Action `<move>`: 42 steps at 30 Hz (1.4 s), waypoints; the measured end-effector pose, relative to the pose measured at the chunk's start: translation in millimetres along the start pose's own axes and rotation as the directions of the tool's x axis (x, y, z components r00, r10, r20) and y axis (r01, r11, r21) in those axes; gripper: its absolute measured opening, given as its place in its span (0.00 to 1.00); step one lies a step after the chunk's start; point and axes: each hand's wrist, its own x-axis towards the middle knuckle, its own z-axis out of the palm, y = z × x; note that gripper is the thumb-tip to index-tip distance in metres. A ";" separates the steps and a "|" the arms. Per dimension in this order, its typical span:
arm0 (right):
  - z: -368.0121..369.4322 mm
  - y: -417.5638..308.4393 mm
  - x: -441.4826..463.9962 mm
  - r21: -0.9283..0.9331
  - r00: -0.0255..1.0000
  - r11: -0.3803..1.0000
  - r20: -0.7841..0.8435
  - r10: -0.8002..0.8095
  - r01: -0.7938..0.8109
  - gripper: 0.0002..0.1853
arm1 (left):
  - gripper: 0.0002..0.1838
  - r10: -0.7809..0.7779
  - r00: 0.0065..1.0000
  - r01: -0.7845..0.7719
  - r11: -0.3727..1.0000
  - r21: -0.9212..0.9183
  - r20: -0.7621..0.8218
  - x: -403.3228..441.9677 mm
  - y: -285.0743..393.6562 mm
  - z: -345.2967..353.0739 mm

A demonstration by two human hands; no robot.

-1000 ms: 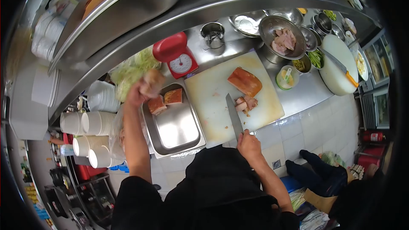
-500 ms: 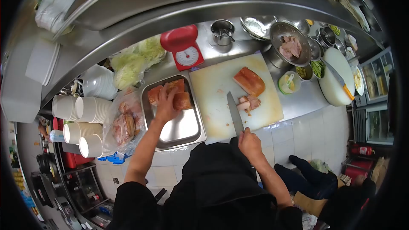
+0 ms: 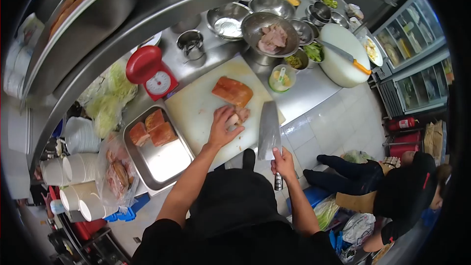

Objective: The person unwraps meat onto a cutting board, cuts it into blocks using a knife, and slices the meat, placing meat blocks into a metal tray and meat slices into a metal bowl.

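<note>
My right hand (image 3: 283, 162) is wrapped round the handle of a broad cleaver (image 3: 269, 130), its blade raised at the right edge of the white cutting board (image 3: 196, 97). My left hand (image 3: 223, 126) reaches over the board with thumb and fingers apart around small meat scraps (image 3: 242, 114); whether it grips any of them I cannot tell. Just beyond lies a large slab of reddish-brown skinned meat (image 3: 232, 91). To the left, a steel tray (image 3: 169, 167) holds three cut blocks of similar meat (image 3: 162, 134).
A red scale (image 3: 158, 82) stands behind the board. Right of it are a colander of meat pieces (image 3: 273, 39), a small tub (image 3: 282, 79) and a round white board (image 3: 343, 59) bearing an orange-handled knife (image 3: 360, 65). Bagged meat (image 3: 117, 174) lies left. A co-worker (image 3: 397, 186) is at right.
My left hand has left the meat in the tray and moved right to the scraps on the board. The cleaver has lifted and shifted right, its broad face now showing. The view has turned.
</note>
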 end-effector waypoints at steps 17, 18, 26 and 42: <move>93.0 49.4 19.8 -0.191 0.911 0.905 0.243 -0.332 0.380 0.14 | 0.24 -0.140 0.937 0.192 0.971 0.140 -0.319 -24.0 21.9 18.4; 88.1 23.3 18.8 -0.183 0.906 0.900 0.237 -0.350 0.396 0.14 | 0.24 -0.111 0.940 0.161 0.978 0.132 -0.323 -2.8 28.0 19.6; 21.0 -154.8 69.0 -0.238 0.782 0.791 -0.157 -0.604 0.563 0.17 | 0.19 0.199 0.903 -0.194 0.980 0.051 -0.380 316.3 89.1 72.0; -23.9 -67.6 96.2 -0.696 0.902 0.631 0.059 -0.427 0.344 0.14 | 0.30 -0.675 0.737 0.602 0.640 0.477 -0.024 165.3 -8.4 -30.4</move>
